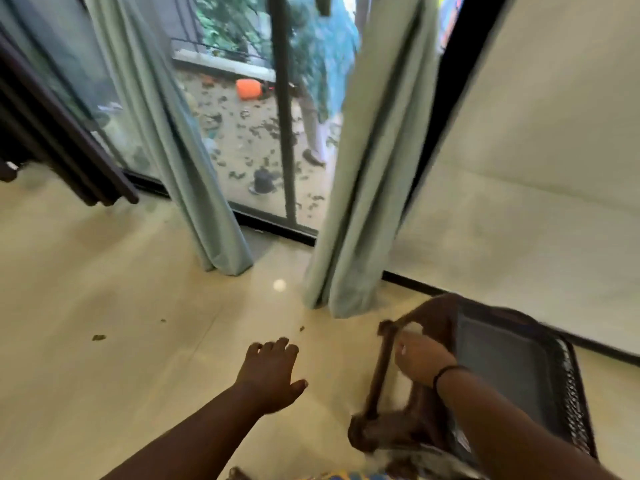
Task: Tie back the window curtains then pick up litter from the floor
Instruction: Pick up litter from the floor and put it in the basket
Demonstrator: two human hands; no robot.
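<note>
Curtains: two pale green panels hang at the glass door in the head view, the left curtain [173, 140] toward 11 o'clock and the right curtain [367, 174] toward 1 o'clock; both fall loose to the floor, parted in the middle, and no tie-back can be seen on either.
Litter: small dark scraps lie on the cream floor [104, 289], one leaf scrap [98, 337] at 9 o'clock, a smaller speck [162, 320] near it, and another scrap [301, 328] just beyond the left hand's fingertips.
Left hand: the left hand [268, 374] reaches forward low over the floor at 6 o'clock, palm down, fingers loosely bent and holding nothing.
Right hand: the right hand [424, 358] at 4 o'clock curls its fingers over the top rail of a dark wooden chair [512, 375], which looks tilted; a black band sits on the wrist.
Outside: through the glass, at 12 o'clock, a leaf-strewn yard with an orange object [248, 88] and part of a person standing.
Blur: the frame is smeared, so fine detail of the grip is hard to read.
Progress: judged from this view, the curtains appear parted but not tied, and the floor scraps remain, so both parts of the task seem left to do.
Likely step: probably shifting the chair aside for access.
</note>
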